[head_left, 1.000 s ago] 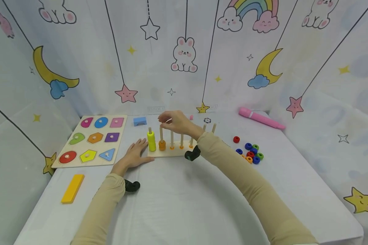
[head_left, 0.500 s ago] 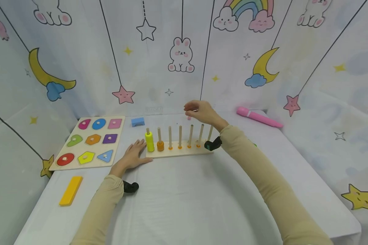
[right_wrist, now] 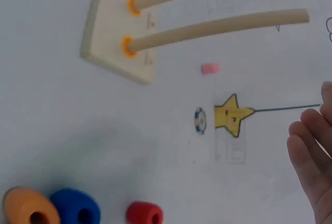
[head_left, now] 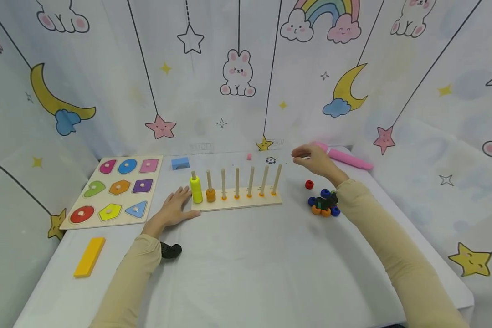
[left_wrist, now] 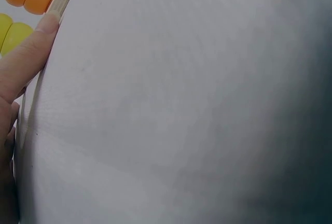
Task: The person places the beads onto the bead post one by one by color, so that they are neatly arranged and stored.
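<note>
The head view was fairly bright and evenly lit, with a soft-edged shadow on the white table (head_left: 246, 273) to the left of the right sleeve (head_left: 385, 237). The left wrist view was greyer, its right side sinking into a blurred blue-black shade. The right wrist view was dim and bluish: the lens bowed the pegs (right_wrist: 218, 29), detail looked slightly soft, and a diffuse greenish-grey shade spread above the blue bead (right_wrist: 70, 203).

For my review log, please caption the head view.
A person's left grip touches the peg board; the right grip hovers near loose coloured beads.
</note>
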